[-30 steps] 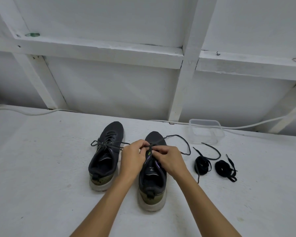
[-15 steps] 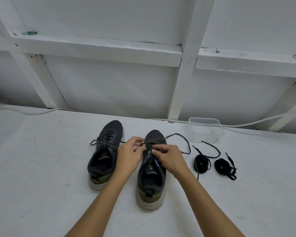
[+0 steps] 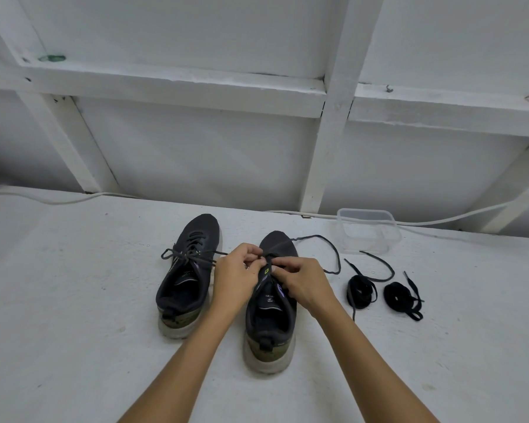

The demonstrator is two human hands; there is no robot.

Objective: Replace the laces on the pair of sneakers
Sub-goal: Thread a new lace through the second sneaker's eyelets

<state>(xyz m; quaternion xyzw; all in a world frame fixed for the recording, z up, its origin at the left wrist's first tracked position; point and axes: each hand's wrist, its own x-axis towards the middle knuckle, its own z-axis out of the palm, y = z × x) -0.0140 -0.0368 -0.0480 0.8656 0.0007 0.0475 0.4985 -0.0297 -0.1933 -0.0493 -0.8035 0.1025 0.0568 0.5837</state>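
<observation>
Two dark sneakers stand side by side on a white surface, toes pointing away from me. The left sneaker (image 3: 186, 276) is still laced and tied with a grey lace. Over the tongue of the right sneaker (image 3: 271, 303) my left hand (image 3: 237, 277) and my right hand (image 3: 303, 280) meet, fingers curled and pinching its grey lace (image 3: 324, 244). One loose end of that lace loops out to the right of the toe. Right of the shoes lie two coiled black laces, one nearer (image 3: 361, 290) and one farther right (image 3: 400, 297).
A clear plastic container (image 3: 368, 228) stands behind the coiled laces near the wall. A white cable (image 3: 74, 199) runs along the back edge of the surface. White wooden framing and panels rise behind.
Both hands have shifted slightly toward the toe along the right sneaker's tongue while working the lace. The shoes and coiled laces have not moved.
</observation>
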